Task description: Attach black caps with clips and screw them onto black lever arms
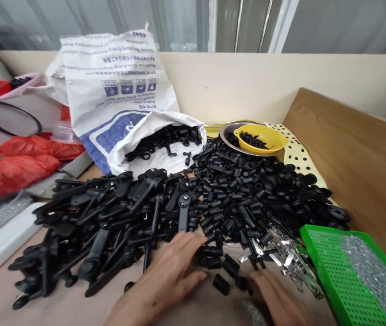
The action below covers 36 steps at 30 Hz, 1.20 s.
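My left hand [167,271] lies low over the table, fingers stretched out and thumb apart, gripping nothing that I can see. Its fingertips reach the edge of a heap of short black plastic tubes [216,217]. A pile of black crank-like handles [101,222] spreads just beyond and left of it. My right hand [276,296] is partly cut off by the lower edge, slightly blurred, its visible fingers extended. Close to its fingertips is a small round black piece [242,284]. Between the hands lie a loose black tube [221,284] and several others.
A white printed sack [121,77] spills black parts at the back. Behind the tubes, a yellow colander [264,140] sits in a metal bowl [226,131]. Thin metal strips [291,256] lie beside a green tray [328,271] of small clear pieces. A wooden board [355,167] leans at right.
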### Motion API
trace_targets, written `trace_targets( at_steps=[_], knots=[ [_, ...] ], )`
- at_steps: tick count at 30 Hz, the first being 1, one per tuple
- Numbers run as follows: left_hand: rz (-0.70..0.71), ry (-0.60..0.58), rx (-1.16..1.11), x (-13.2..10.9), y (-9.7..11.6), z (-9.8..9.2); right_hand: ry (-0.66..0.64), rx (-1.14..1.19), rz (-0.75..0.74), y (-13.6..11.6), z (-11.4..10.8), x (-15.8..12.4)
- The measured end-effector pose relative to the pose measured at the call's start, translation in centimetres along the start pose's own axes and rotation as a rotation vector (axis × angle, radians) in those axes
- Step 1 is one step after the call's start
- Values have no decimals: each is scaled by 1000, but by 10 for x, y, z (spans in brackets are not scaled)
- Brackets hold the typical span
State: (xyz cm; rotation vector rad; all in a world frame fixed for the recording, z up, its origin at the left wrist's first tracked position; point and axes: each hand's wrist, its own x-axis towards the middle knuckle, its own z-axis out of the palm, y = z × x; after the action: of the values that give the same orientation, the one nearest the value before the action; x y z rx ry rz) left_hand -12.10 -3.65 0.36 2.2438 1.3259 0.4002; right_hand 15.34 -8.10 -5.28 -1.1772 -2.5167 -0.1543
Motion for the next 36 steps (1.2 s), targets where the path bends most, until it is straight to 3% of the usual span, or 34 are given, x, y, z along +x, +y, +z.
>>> trace_targets(
  at_steps=[9,19,24,31,36],
  knots=[
    [-72,-2,-81,-4,0,32,73,-177,-34,-24,20,29],
    [-36,72,-210,-3,-5,33,88,-235,-65,-29,35,34],
    [-64,56,-198,-3,-2,31,76,-207,-47,-24,34,34],
    [-51,149,-191,-6,-9,39,67,-227,-59,-16,32,22],
    [-38,122,-172,-2,-4,37,81,-263,-59,-22,33,29]
  ],
)
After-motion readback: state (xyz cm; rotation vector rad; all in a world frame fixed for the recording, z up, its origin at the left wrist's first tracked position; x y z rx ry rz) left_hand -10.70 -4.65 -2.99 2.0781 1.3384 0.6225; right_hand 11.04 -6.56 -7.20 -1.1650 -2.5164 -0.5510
